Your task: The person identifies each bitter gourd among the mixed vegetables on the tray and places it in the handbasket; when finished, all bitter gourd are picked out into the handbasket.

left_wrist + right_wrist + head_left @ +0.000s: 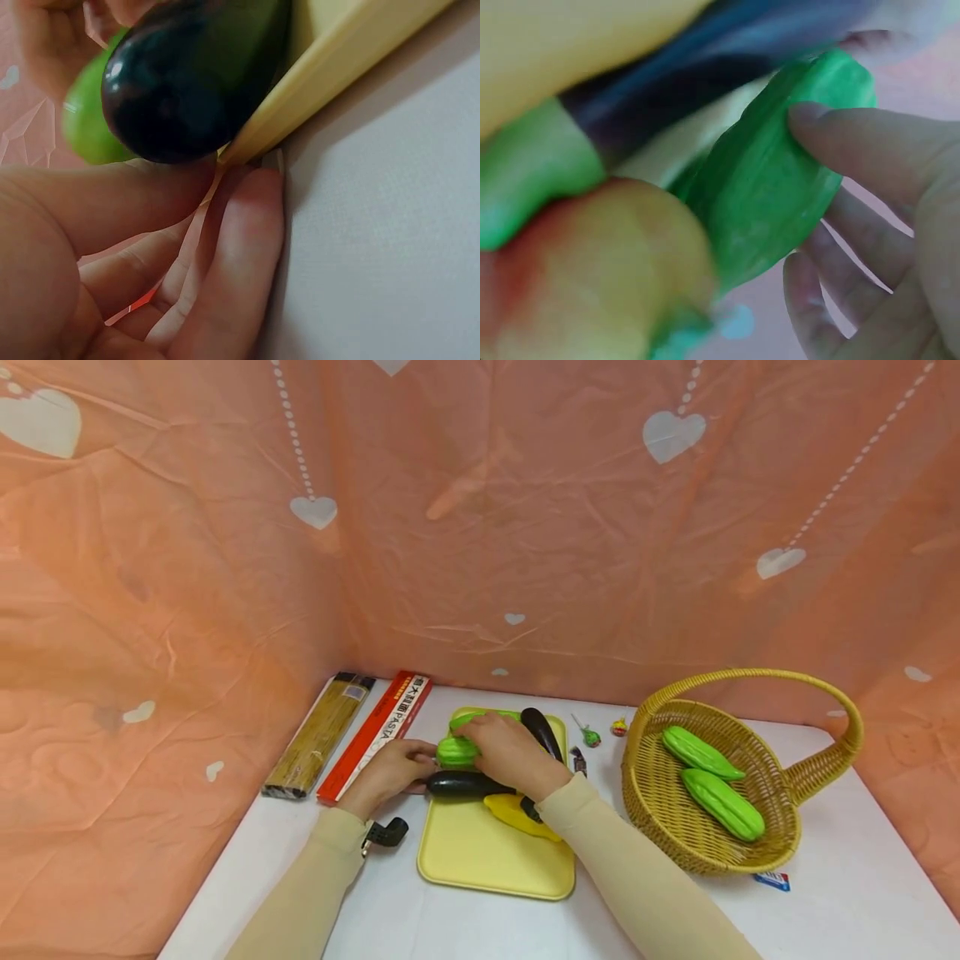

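Note:
My left hand (393, 770) is at the left rim of a yellow tray (495, 867); in the left wrist view the thumb and fingers pinch that rim. On the tray, my right hand (517, 757) grips a ridged green gourd (769, 176), thumb on top and fingers beneath it. Another green vegetable (465, 720) lies behind, partly hidden by this hand. A dark eggplant (457, 784) lies in front of the held gourd, and a second eggplant (542, 732) is at the right. A yellow vegetable (516, 815) is nearer me. The right wrist view also shows a round yellow-red fruit (604, 270).
A wicker basket (636, 777) with a tall handle stands at the right, holding two green gourds (722, 803). Between it and the tray lie lollipops (591, 737) and a dark wrapped candy (578, 762). A red pasta box (375, 739) and a noodle pack (318, 735) lie left.

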`<state>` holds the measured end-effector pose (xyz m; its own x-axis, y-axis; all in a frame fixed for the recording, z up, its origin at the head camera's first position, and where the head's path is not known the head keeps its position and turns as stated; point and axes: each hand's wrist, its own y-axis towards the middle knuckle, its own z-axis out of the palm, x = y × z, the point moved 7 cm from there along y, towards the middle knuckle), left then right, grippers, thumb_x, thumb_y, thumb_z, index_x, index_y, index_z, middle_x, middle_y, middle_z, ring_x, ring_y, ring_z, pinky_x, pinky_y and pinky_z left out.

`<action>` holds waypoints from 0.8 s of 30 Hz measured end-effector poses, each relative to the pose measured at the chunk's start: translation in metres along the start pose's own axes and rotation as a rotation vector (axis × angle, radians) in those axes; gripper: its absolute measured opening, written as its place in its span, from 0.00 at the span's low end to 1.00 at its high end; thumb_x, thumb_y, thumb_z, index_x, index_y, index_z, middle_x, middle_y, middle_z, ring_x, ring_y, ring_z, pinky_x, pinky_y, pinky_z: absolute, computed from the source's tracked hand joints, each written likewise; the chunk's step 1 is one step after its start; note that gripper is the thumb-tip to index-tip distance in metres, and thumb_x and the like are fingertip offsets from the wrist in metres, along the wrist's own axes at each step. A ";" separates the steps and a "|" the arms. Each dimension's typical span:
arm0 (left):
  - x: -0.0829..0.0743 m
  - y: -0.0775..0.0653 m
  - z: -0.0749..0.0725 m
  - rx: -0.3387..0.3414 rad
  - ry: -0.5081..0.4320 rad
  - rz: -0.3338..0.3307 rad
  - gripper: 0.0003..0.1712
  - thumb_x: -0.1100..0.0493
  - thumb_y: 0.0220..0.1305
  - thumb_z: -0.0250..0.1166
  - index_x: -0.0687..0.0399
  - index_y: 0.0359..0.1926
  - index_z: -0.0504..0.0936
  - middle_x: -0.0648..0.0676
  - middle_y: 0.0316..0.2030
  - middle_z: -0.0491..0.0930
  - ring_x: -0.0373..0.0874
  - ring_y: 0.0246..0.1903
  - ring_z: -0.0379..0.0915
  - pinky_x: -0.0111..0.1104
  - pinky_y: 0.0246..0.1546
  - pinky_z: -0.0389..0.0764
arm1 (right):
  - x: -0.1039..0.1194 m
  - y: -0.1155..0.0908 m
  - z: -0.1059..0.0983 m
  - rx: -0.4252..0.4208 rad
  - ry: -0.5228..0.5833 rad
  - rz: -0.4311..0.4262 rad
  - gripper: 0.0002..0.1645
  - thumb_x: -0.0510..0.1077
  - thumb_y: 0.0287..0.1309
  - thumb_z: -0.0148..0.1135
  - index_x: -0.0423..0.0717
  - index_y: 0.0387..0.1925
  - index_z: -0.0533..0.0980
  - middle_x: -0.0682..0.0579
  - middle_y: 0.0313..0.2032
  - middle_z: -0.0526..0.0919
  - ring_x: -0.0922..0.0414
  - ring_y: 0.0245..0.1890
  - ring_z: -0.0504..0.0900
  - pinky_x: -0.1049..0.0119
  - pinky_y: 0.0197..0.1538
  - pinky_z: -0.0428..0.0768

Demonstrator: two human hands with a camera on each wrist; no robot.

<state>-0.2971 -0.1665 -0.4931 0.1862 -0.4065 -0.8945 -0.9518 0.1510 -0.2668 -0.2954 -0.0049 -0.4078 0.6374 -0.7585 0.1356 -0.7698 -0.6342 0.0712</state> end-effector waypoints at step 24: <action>0.001 -0.002 -0.001 0.021 0.001 -0.038 0.20 0.61 0.68 0.63 0.56 0.60 0.80 0.58 0.44 0.84 0.44 0.37 0.83 0.33 0.40 0.87 | -0.026 -0.159 -0.073 -0.201 0.097 0.089 0.29 0.43 0.54 0.76 0.56 0.59 0.79 0.58 0.53 0.83 0.56 0.51 0.82 0.57 0.55 0.82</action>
<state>-0.2955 -0.1679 -0.4932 0.2225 -0.4129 -0.8832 -0.9388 0.1537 -0.3083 -0.1924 0.1268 -0.3503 0.5686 -0.7856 0.2439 -0.8197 -0.5159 0.2490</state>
